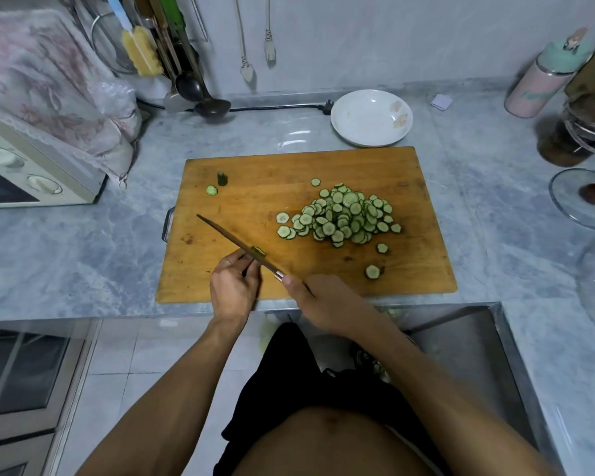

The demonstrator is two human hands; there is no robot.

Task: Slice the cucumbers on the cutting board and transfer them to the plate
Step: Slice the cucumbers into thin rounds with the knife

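At the near edge of the board point(255, 201), your right hand point(320, 304) grips the knife point(241, 247) by its handle, and your left hand point(234, 286) pinches the blade beside a stuck slice point(258, 250). Slicing looks done: the pile point(344, 214) lies right of the board's centre. Next, free that slice, then carry the pile to the empty plate point(358, 115) just beyond the board's far edge.

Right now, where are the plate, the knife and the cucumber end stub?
plate point(371, 118): head view, bare centre of the dish.
knife point(220, 231): head view, middle of the blade.
cucumber end stub point(222, 179): head view, its dark upright side.
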